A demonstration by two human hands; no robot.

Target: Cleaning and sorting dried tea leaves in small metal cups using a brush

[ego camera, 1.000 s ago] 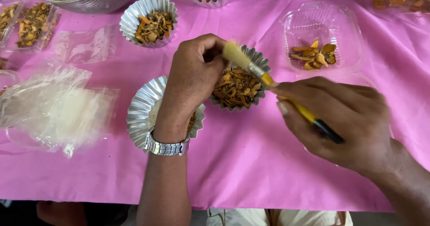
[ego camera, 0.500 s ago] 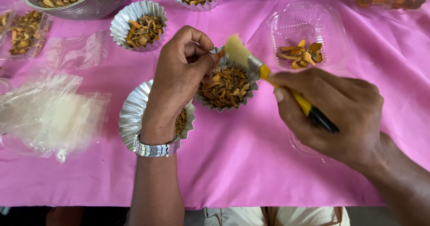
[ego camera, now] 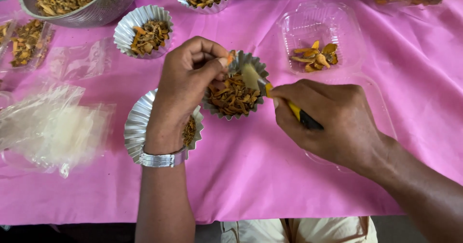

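My left hand (ego camera: 185,91) pinches a small, light, brittle orange dried chip (ego camera: 230,58); my right hand (ego camera: 333,120) is closed round a stiff yellow-handled brush (ego camera: 270,91) over the fluted foil cup (ego camera: 235,86).

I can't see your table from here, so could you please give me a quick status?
Left hand pinching an orange piece. Right hand gripping brush, bristles over fluted cup. Nothing in the way.
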